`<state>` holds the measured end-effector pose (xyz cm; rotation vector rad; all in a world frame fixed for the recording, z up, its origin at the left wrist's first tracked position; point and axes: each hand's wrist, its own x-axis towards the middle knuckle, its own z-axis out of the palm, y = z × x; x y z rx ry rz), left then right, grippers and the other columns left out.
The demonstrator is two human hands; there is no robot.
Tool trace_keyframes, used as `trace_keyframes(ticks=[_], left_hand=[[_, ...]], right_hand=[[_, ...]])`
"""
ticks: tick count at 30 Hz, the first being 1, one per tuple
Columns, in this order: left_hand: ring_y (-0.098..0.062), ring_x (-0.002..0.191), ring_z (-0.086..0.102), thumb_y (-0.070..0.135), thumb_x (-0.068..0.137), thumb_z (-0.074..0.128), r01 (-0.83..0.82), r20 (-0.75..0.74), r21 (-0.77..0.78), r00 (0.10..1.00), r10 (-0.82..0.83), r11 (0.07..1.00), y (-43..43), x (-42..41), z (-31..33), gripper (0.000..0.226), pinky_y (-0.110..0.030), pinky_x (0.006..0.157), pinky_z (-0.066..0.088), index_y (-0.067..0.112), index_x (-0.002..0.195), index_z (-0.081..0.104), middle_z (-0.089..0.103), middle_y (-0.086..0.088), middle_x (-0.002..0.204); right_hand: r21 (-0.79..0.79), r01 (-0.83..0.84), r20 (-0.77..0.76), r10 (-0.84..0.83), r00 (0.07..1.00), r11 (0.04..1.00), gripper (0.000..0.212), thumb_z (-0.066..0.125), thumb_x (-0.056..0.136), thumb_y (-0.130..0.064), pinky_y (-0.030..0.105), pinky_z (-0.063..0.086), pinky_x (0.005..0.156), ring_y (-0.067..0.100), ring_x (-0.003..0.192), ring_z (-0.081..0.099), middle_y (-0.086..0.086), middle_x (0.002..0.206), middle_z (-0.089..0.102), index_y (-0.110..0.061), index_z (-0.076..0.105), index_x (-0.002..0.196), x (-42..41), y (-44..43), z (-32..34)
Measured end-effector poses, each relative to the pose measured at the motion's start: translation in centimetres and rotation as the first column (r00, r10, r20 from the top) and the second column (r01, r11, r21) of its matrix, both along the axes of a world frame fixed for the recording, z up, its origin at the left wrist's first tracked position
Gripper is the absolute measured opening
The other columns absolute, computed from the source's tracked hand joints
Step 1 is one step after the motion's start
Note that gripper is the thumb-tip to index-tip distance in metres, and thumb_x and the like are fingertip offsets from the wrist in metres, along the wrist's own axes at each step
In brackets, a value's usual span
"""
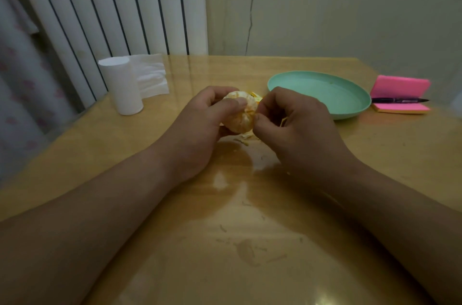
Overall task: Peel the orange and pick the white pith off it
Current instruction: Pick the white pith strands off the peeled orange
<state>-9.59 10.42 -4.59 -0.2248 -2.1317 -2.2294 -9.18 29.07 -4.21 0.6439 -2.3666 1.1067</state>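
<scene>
The orange (240, 112), mostly peeled, sits cupped in the left hand (200, 127) above the table (250, 229); the right hand (297, 127), just beside its right flank, pinches at pith there, fingers curled.

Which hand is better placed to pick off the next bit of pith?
Probably the right hand: its fingertips pinch at the side of the orange, while the left hand is wrapped round it, holding it steady.
</scene>
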Motion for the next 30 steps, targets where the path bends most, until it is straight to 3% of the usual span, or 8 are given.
trace_keyframes(ticks=[4,10,14,18,24,28,30], left_hand=[[-0.023,0.115,0.074,0.028,0.101,0.071,-0.036,-0.048,-0.054,0.998,0.033,0.998,-0.05,-0.01,-0.22,0.035,-0.049,0.104,0.059,0.019,0.135,0.064,0.071,-0.008,0.129],[-0.022,0.118,0.072,0.031,0.101,0.072,-0.064,-0.093,-0.083,0.994,0.057,0.995,-0.09,0.21,-0.3,0.038,-0.045,0.103,0.06,0.023,0.136,0.061,0.07,-0.004,0.13],[-0.024,0.119,0.072,0.028,0.101,0.072,-0.034,-0.041,0.025,0.999,0.035,0.999,0.04,0.07,-0.34,0.041,-0.044,0.101,0.06,0.016,0.138,0.061,0.07,-0.009,0.131],[-0.031,0.122,0.071,0.022,0.101,0.069,0.037,0.03,0.173,0.999,-0.043,0.984,0.16,-0.09,-0.22,0.042,-0.045,0.101,0.06,0.006,0.139,0.061,0.071,-0.017,0.132],[-0.04,0.133,0.062,0.02,0.103,0.065,0.109,0.047,0.246,0.991,-0.124,0.963,-0.07,-0.37,-0.39,0.048,-0.045,0.102,0.06,-0.004,0.144,0.056,0.063,-0.026,0.142],[-0.039,0.134,0.062,0.019,0.102,0.066,0.109,0.048,0.266,0.991,-0.126,0.958,-0.03,-0.25,-0.31,0.049,-0.048,0.105,0.058,-0.004,0.144,0.056,0.064,-0.024,0.143],[-0.037,0.131,0.064,0.019,0.102,0.066,0.095,0.044,0.273,0.993,-0.111,0.957,0.11,-0.15,-0.23,0.049,-0.048,0.105,0.058,-0.004,0.144,0.056,0.064,-0.024,0.142]], right_hand=[[-0.011,0.001,-0.028,-0.002,1.0,1.0,0.01,0.069,0.09,-0.034,0.038,0.055,0.066,0.012,0.074,0.061,-0.009,0.079,0.066,-0.024,0.068,0.09,0.22,-0.09,0.06],[-0.021,0.014,-0.063,-0.015,0.998,1.0,0.007,0.072,0.091,-0.027,0.039,0.055,0.066,0.012,0.073,0.06,-0.01,0.077,0.064,-0.022,0.068,0.089,0.14,-0.24,-0.03],[-0.013,0.025,-0.093,-0.026,0.995,1.0,0.011,0.068,0.089,-0.034,0.039,0.055,0.065,0.011,0.073,0.06,-0.011,0.078,0.064,-0.023,0.068,0.091,0.16,-0.34,0.03],[-0.076,0.014,-0.086,-0.021,0.996,0.997,0.008,0.071,0.09,-0.028,0.039,0.055,0.065,0.013,0.074,0.062,-0.009,0.078,0.065,-0.021,0.068,0.09,0.19,-0.19,0.07],[-0.156,0.0,-0.077,-0.013,0.997,0.988,0.008,0.074,0.089,-0.019,0.031,0.051,0.06,0.012,0.068,0.059,-0.007,0.074,0.063,-0.022,0.067,0.085,0.09,-0.36,0.04],[-0.195,0.014,-0.075,-0.03,0.997,0.981,0.007,0.074,0.087,-0.018,0.041,0.053,0.062,0.017,0.068,0.059,-0.003,0.073,0.064,-0.019,0.068,0.083,-0.12,-0.39,-0.02],[-0.201,0.02,-0.087,-0.038,0.995,0.979,0.007,0.073,0.086,-0.017,0.039,0.052,0.061,0.016,0.067,0.058,-0.002,0.072,0.063,-0.018,0.067,0.083,-0.06,-0.44,-0.07]])
